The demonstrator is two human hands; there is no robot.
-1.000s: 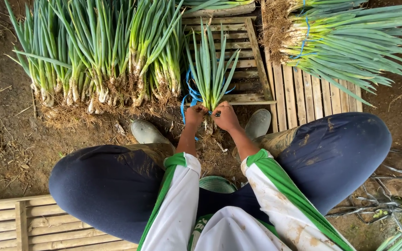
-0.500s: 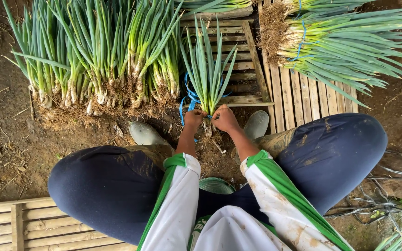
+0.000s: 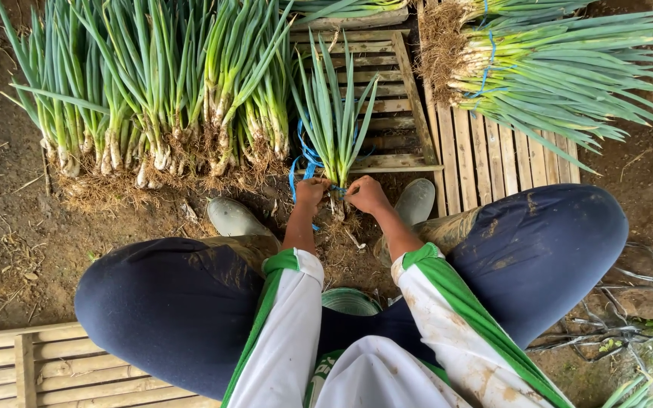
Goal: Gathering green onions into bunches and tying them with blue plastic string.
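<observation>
A small bunch of green onions (image 3: pixel 333 121) stands upright on the soil between my boots. My left hand (image 3: pixel 310 194) and my right hand (image 3: pixel 368 195) close around its base from either side. A blue string (image 3: pixel 301 159) loops beside the bunch and runs into my left hand. The roots of the bunch are hidden behind my fingers.
A row of upright green onion bunches (image 3: pixel 153 98) with muddy roots stands to the left. Tied bunches (image 3: pixel 553 72) lie on a wooden pallet (image 3: pixel 485 159) at upper right. My boots (image 3: pixel 232 217) flank the bunch. A bamboo slat platform (image 3: pixel 24 366) is at lower left.
Both hands stay at the base of the bunch, with only slight finger movement around the blue string. The bunch has barely shifted.
</observation>
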